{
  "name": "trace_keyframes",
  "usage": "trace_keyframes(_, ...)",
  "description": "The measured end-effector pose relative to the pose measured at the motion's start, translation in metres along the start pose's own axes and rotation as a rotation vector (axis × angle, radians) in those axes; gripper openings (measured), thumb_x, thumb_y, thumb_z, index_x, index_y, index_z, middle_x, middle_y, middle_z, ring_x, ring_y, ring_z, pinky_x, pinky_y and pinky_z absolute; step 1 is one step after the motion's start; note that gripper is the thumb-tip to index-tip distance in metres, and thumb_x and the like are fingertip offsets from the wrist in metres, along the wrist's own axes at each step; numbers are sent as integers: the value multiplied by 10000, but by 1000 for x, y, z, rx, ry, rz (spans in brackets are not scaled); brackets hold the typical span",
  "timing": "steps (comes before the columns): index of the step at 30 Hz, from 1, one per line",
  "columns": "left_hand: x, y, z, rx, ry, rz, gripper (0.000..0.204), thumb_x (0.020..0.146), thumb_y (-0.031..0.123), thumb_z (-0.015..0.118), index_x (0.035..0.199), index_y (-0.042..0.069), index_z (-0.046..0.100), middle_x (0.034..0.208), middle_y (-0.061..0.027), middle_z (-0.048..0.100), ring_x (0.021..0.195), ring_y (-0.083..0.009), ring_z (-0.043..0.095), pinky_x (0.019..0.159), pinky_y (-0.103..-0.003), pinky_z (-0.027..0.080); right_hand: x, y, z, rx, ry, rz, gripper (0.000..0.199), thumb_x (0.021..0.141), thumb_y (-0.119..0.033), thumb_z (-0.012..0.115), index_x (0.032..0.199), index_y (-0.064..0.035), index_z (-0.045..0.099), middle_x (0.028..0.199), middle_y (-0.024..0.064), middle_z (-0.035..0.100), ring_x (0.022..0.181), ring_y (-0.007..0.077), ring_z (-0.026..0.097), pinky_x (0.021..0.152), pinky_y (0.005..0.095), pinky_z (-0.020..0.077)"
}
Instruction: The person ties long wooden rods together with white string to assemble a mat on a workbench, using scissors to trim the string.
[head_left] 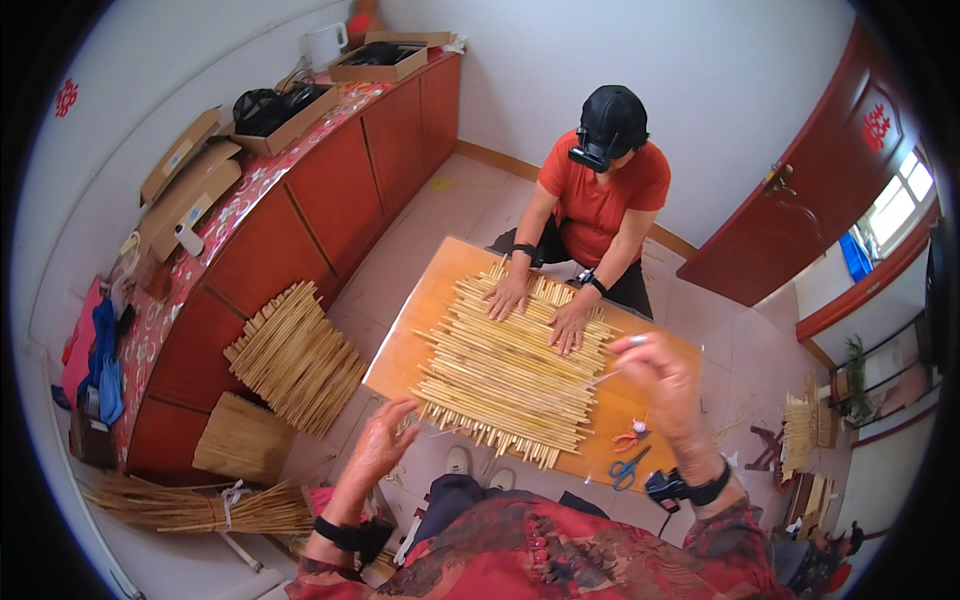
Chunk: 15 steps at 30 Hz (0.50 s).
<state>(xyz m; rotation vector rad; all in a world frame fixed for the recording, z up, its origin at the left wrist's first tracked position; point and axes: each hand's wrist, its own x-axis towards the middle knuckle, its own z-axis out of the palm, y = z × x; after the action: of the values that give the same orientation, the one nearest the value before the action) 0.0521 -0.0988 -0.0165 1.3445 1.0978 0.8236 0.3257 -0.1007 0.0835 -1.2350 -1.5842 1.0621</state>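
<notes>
A mat of thin, pale-brown sticks (505, 365) lies across the wooden table in front of me, crossed sticks showing along its edges. A fine pale thread (605, 379) runs from the pinched fingers of my right hand (662, 378), raised above the mat's right side. It crosses low over the near part of the mat, where it is hard to follow. By the near left corner, my left hand (382, 437) has its fingers curled, seemingly around the thread's other end. Across the table, a co-worker in a red shirt presses both hands (540, 310) flat on the sticks.
Blue-handled scissors (628, 470) and orange-handled pliers (629, 437) lie on the table (655, 350) at my right. Left on the floor are another stick mat (298, 358), a flat panel (243, 437) and a tied stick bundle (200, 503). A red cabinet (330, 190) lines the left wall.
</notes>
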Motion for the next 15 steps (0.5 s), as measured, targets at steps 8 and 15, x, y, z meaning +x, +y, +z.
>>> trace_keyframes(8,29,67,62,-707,-271,7,187,844,69,517,1023,17,504,987,-76,558,928,-164,554,705,-274,485,4,18,30,290,44,1,83,800,-70,584,865,-22,603,965,73,528,920,126,482,818,259,380)
trace_keyframes(15,36,63,79,-604,-225,62,192,836,73,536,1019,19,508,940,-67,562,826,-141,565,666,-254,474,2,19,31,435,93,66,86,824,-44,551,884,10,580,949,50,522,858,88,499,761,220,424)
